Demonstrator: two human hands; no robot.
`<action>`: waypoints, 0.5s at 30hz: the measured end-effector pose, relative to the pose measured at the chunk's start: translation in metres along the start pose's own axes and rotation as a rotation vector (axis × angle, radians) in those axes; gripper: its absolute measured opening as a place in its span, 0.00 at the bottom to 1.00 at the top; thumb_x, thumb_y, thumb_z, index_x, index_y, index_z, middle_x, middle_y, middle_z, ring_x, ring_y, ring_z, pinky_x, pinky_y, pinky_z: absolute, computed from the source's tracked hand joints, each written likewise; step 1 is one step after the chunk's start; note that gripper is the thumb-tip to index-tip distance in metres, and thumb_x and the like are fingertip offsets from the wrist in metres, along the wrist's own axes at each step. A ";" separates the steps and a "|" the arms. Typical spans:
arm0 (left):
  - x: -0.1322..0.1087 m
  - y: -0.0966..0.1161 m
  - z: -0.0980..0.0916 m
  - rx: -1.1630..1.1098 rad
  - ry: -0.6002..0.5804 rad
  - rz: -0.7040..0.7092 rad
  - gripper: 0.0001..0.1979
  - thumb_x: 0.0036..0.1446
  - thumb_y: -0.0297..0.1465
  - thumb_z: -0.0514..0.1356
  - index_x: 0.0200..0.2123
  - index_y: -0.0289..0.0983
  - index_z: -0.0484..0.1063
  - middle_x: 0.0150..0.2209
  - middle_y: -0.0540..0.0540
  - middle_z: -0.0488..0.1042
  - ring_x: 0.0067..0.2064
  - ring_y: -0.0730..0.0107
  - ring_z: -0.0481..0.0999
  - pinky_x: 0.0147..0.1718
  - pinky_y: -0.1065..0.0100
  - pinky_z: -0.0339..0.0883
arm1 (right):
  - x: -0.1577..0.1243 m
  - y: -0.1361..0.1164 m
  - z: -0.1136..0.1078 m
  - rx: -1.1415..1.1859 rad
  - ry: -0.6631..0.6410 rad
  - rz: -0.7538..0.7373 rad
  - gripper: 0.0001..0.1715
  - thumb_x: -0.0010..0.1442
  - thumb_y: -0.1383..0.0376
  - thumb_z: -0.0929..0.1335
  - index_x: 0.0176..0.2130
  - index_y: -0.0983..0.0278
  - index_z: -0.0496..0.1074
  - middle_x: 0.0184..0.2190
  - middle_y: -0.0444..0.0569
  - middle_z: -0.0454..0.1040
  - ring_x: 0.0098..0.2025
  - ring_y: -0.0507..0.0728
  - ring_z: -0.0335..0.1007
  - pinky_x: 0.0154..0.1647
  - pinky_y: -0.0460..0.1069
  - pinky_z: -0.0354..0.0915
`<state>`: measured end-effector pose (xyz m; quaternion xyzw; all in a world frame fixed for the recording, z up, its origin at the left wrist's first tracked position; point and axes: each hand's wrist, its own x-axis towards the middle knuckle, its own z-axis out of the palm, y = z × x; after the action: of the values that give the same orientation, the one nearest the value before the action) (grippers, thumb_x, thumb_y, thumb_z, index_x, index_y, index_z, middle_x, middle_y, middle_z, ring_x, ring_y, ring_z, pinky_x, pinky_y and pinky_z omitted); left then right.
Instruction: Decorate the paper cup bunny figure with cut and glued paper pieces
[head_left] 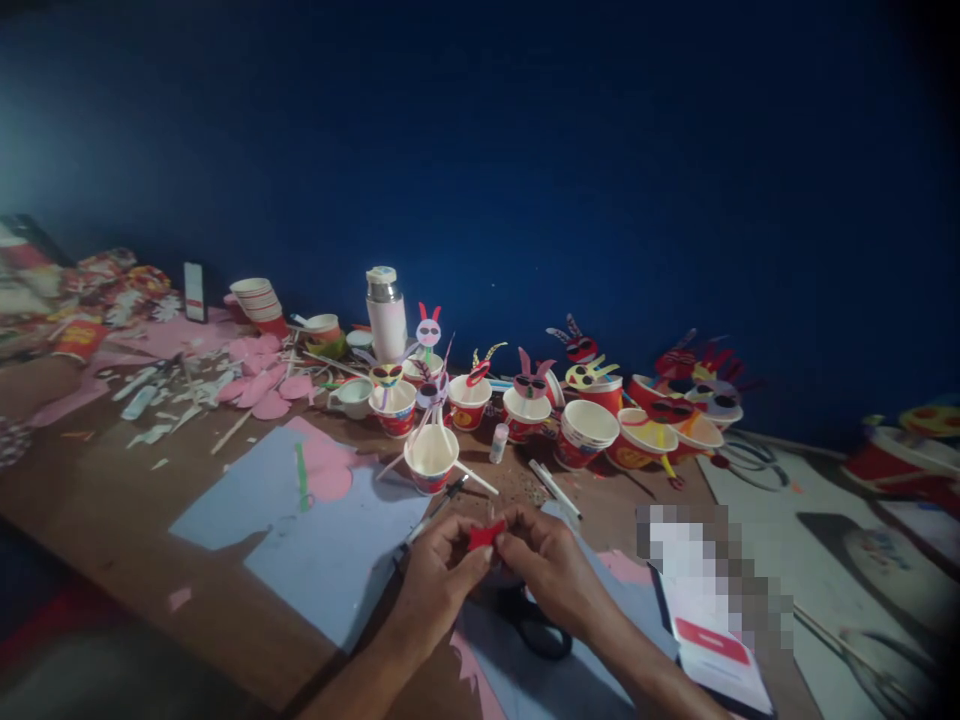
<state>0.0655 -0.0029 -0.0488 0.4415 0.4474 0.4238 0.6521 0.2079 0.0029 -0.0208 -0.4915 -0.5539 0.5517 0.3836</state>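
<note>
Just above the near part of the table, my left hand [439, 570] and my right hand [551, 560] meet, both pinching a small red cut-out piece [486, 536] between thumbs and fingers. Whether it is paper or foam I cannot tell. Below my right hand lies a pair of scissors with black handles [546, 632], its blades hidden. Grey-blue sheets [322, 560] spread under and beside my hands. Ahead of my fingers stands a paper cup [431, 460] with white sticks around it. A dark pen [442, 500] lies by my left hand.
Several decorated paper cups [470, 400] line the table's back, near a flask [386, 315]. Pink cut-outs and scraps [262, 380] lie left. A phone [712, 640] rests right of my forearm. Another person's arm [34, 385] reaches in at far left, by a red cup [79, 338].
</note>
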 end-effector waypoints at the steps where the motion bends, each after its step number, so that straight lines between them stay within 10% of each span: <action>1: 0.000 -0.001 -0.001 0.000 0.009 -0.006 0.16 0.45 0.39 0.62 0.32 0.34 0.66 0.24 0.51 0.69 0.24 0.75 0.66 0.22 0.74 0.57 | 0.000 -0.001 0.000 0.026 -0.023 0.008 0.06 0.53 0.65 0.63 0.29 0.66 0.66 0.20 0.40 0.67 0.22 0.49 0.62 0.24 0.43 0.57; 15: -0.003 -0.001 -0.006 -0.040 0.027 -0.053 0.08 0.47 0.34 0.58 0.27 0.34 0.65 0.17 0.53 0.65 0.18 0.78 0.62 0.20 0.74 0.56 | 0.002 0.013 -0.003 -0.248 -0.075 -0.121 0.07 0.57 0.68 0.61 0.30 0.64 0.68 0.21 0.39 0.65 0.23 0.48 0.59 0.24 0.42 0.55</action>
<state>0.0589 -0.0043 -0.0502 0.4104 0.4590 0.4212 0.6659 0.2118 0.0041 -0.0339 -0.4798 -0.6603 0.4730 0.3316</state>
